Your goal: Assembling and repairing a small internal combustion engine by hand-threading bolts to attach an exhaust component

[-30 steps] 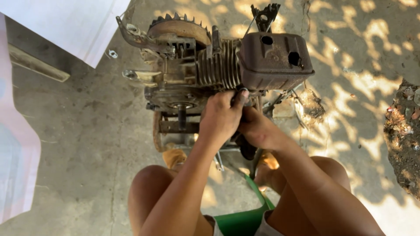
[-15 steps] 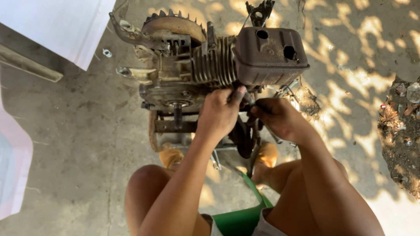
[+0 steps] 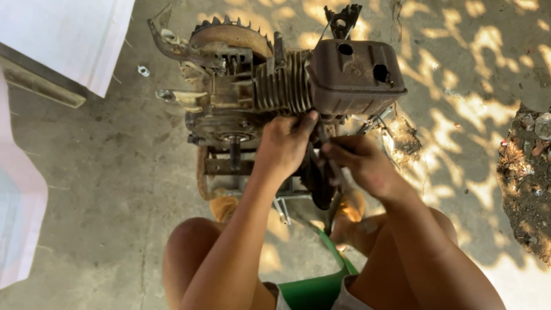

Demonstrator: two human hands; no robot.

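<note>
A rusty small engine [image 3: 229, 120] with a finned cylinder [image 3: 284, 86] and a brown box-shaped muffler [image 3: 356, 83] stands on the concrete floor between my knees. My left hand [image 3: 284, 143] grips the engine just under the cylinder fins, thumb pointing up towards the muffler. My right hand [image 3: 359, 163] is beside it below the muffler, fingers pinched around a thin dark tool [image 3: 322, 136] whose tip points up at the engine's underside. What the tip touches is hidden.
A white board [image 3: 63, 40] lies at the top left and a pale pink-edged object [image 3: 17, 212] at the left edge. A small metal nut [image 3: 143, 70] sits on the floor. Dirt and debris [image 3: 528, 172] pile up at the right. I sit on a green seat [image 3: 313, 290].
My right hand has drawn away to the right of my left hand and now holds the tool lower under the muffler. My left hand stays on the engine.
</note>
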